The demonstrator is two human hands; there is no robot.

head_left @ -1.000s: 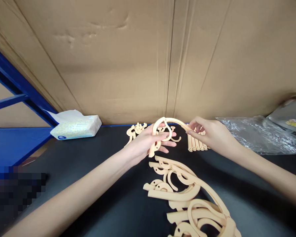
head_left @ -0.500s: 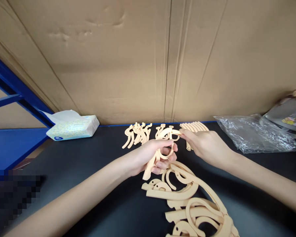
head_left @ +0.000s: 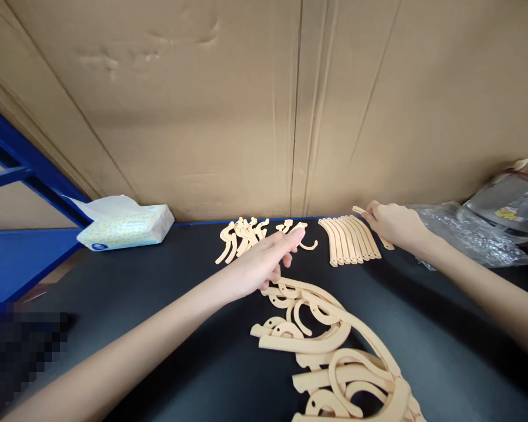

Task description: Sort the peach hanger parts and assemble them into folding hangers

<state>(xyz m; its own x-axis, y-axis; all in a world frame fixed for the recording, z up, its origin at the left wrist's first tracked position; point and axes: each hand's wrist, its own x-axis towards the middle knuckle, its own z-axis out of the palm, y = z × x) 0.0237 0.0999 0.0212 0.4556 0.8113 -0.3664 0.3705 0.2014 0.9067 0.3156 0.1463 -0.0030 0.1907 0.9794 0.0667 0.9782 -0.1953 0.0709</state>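
Note:
My left hand [head_left: 264,258] is over the middle of the table, thumb stretched forward above curled fingers. Whatever lies in those fingers is hidden by the hand. Just past its thumb tip is a pale beige curved hook [head_left: 308,246], beside a few small knobbed pieces [head_left: 284,225]. My right hand [head_left: 389,223] pinches a slim, slightly curved beige strip [head_left: 358,210] at the right end of a row of similar strips [head_left: 347,240] laid side by side. Below my left hand, a heap of folded beige hanger-like parts [head_left: 330,346] with arms and rings runs toward me.
A small pile of S-shaped beige pieces [head_left: 242,237] lies at the back. Far left is a tissue pack [head_left: 123,225] by a blue metal frame [head_left: 35,158]. Crumpled clear plastic [head_left: 449,234] lies at the right, and a cardboard wall [head_left: 202,117] stands behind the black table.
My hands have separated. The right has moved right, carrying a strip to the row's end. The left has shifted slightly left, and the ringed piece seen in it no longer shows there.

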